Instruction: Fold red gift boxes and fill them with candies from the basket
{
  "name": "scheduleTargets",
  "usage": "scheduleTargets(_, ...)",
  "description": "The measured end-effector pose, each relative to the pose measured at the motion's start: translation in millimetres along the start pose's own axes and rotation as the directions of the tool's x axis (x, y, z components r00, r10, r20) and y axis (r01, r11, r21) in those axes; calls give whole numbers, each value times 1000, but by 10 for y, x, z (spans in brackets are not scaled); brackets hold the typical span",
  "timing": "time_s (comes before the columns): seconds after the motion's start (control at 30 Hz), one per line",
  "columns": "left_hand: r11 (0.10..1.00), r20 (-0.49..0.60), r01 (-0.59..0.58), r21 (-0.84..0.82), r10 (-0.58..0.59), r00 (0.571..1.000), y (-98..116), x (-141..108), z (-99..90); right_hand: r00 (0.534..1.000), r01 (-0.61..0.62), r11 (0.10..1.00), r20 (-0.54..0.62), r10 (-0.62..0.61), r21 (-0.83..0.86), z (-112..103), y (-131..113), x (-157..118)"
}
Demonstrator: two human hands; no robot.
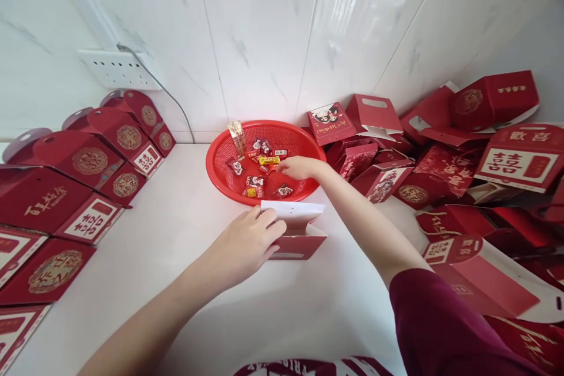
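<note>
A red candy box [293,247] stands on the white table with its top open and its white-lined flap raised. My left hand [253,238] grips the box at its left side, fingers bent over the edge. Behind it sits a red plastic basket [215,170] with several wrapped candies, among them a yellow one [269,160] and a red packet [253,187]. My right hand [297,168] reaches over the basket's right part, fingers stretched toward the candies, with nothing visible in them. A gold-wrapped piece [237,138] leans on the basket's back left wall.
Folded red boxes [90,161] stand in rows along the left. A loose heap of red boxes [440,182] fills the right side, close to my right arm. At the back is a tiled wall with a power strip [118,70] and a grey cable [170,94].
</note>
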State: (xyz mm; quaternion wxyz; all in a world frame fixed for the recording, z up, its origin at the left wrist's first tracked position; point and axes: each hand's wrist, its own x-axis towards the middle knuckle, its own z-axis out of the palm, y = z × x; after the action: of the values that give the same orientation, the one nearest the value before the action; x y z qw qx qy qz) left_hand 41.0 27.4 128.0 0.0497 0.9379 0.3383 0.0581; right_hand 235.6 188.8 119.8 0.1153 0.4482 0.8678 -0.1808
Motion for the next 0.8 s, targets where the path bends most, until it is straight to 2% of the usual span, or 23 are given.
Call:
scheduleTargets(0.13,1000,30,19,-12,-18,999,3,12,-14,995,47,997,83,-52,65,134,-184,31)
scheduleTargets(0.23,999,44,39,-5,-39,998,10,23,1,981,102,989,156,-118,106,190,-218,39)
scheduleTargets(0.37,998,52,64,15,-65,997,21,30,16,926,255,944,228,-300,209,179,-164,53)
scheduleTargets(0.43,998,52,61,11,-61,997,21,31,17,899,316,911,223,-377,267,166,-135,43)
scheduleTargets(0.53,999,48,54,-1,-54,997,17,33,19,887,369,864,149,-438,342,156,-88,-20)
scheduleTargets(0.63,998,34,54,10,-55,998,21,36,24,871,430,756,-6,-491,493,152,-20,-155)
scheduleTargets(0.7,998,26,56,23,-57,998,26,40,28,867,453,671,-116,-484,587,143,23,-284)
scheduleTargets(0.8,998,21,52,28,-53,998,28,42,33,858,483,618,-195,-475,621,126,42,-489)
